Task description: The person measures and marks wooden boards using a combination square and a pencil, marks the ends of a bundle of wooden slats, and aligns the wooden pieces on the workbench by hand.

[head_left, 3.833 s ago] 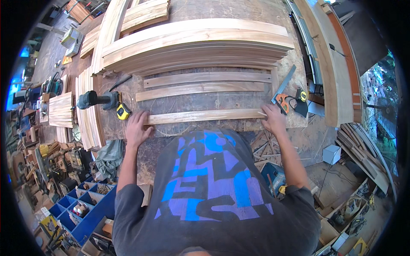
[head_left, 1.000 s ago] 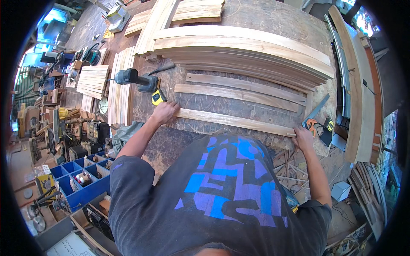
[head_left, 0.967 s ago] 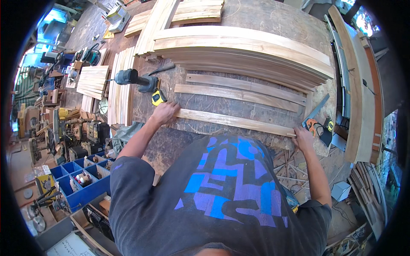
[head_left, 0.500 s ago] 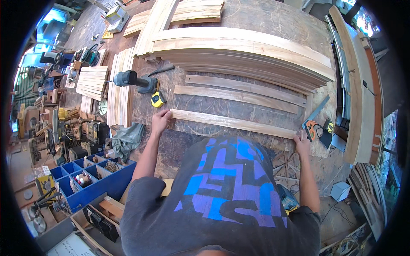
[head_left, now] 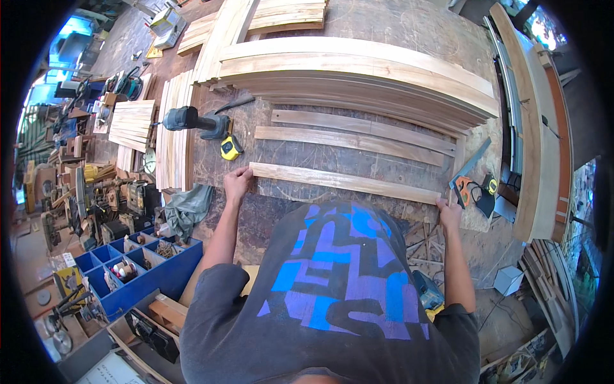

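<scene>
Two hands grip a slat [head_left: 345, 184] by its ends
The slat lies along the bench's [head_left: 348, 162] near edge, the left hand's [head_left: 237, 182] fingers pinching its left end, the right hand's [head_left: 449, 213] closed on its right end; two strips [head_left: 348, 139] lie beyond it, a drill [head_left: 214, 125] and yellow tape [head_left: 231, 148] near the left hand, a saw [head_left: 463, 189] just beside the right
</scene>
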Tool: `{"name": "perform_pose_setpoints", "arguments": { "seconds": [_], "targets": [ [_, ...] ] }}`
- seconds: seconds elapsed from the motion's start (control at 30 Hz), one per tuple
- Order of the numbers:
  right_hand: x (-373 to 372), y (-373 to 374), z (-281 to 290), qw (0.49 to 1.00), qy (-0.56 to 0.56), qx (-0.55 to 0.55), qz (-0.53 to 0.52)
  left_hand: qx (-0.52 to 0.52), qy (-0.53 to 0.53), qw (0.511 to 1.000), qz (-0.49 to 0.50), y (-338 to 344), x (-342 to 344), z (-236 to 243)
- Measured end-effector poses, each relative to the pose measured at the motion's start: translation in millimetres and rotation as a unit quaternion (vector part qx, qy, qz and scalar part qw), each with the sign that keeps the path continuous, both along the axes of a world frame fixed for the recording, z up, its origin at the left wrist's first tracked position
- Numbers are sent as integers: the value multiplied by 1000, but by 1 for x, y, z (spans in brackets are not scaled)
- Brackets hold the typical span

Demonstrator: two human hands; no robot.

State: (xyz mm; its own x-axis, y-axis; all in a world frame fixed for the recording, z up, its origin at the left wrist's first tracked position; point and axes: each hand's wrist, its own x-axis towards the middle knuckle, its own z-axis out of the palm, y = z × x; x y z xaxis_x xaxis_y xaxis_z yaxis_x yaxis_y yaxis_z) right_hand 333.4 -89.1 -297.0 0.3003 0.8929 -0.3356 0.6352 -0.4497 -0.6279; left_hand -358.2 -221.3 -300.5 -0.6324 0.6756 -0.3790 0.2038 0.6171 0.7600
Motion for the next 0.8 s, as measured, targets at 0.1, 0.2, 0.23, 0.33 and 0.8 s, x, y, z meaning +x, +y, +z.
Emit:
{"name": "perform_pose_setpoints", "arguments": {
  "seconds": [0.1,0.2,0.23,0.33,0.8],
  "targets": [
    [-3,-1,2,1000,17,5,-12,7,-53,998,16,-1,-4,-6],
    [-12,3,15,999,6,-42,-21,11,-46,999,20,-3,-7,-10],
    [-12,3,16,999,2,-47,-21,11,-47,999,19,-1,-4,-6],
    [-13,1,16,999,-7,-44,-26,15,-83,996,34,4,3,1],
    [-6,-1,2,999,-23,-34,-13,-7,58,998,-31,5,6,4]
  ]
}}
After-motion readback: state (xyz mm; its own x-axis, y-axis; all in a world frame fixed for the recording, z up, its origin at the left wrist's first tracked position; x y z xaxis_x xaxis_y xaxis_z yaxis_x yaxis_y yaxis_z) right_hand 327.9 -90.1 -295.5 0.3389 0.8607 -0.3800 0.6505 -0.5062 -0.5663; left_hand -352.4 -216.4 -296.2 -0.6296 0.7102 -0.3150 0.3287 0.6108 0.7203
